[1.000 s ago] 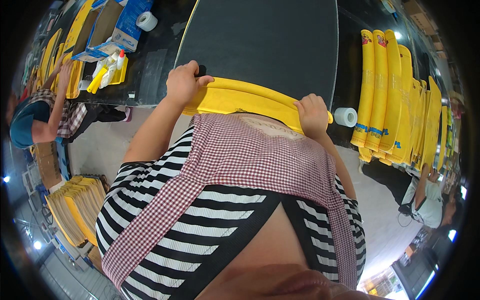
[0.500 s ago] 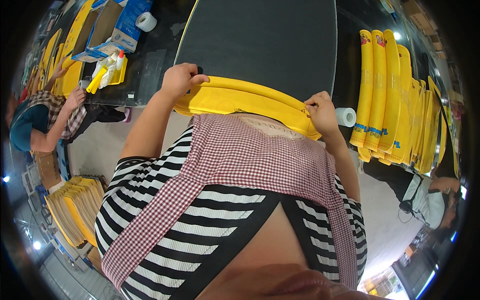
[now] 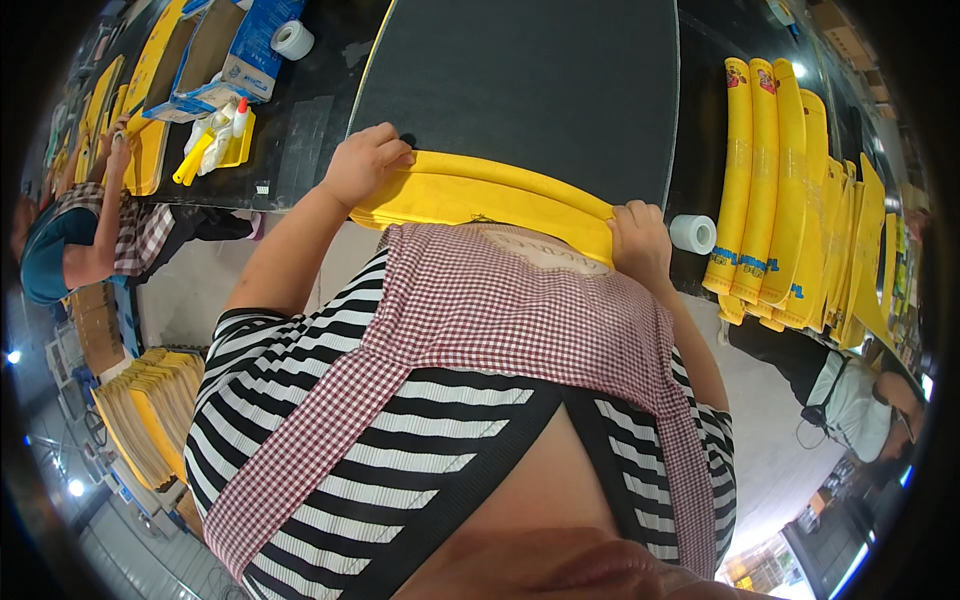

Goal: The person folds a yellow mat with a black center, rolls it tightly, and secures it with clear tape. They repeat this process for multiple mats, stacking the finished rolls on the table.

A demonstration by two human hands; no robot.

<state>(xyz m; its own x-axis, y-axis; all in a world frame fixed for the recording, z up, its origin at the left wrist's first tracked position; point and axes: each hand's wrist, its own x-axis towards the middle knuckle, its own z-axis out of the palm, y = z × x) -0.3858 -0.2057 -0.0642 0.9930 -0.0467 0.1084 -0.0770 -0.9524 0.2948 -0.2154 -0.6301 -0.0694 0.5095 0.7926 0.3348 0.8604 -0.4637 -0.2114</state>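
Observation:
A large sheet, black on its upper face (image 3: 520, 90) and yellow where its near edge turns over (image 3: 480, 190), lies before me at the table's front. That yellow edge forms a long, narrow roll against my checked apron. At its left end, my left hand (image 3: 368, 165) is closed on the rolled edge, thumb pointing inward. My right hand (image 3: 640, 240) grips the other end, its fingers curled over the top. Part of the yellow flap hangs down behind the apron, out of sight.
Rolled yellow sheets (image 3: 738, 180) are lined up on the right. Beside my right hand stands a white tape roll (image 3: 692, 234); another tape roll (image 3: 292, 41) is by a blue box (image 3: 225, 70). A yellow tray (image 3: 240, 140) holds bottles. Co-workers are at both sides.
My right hand has turned, its fingers now closing over the roll's end. My left hand has shifted slightly left and up. The left co-worker's hands have moved up and away.

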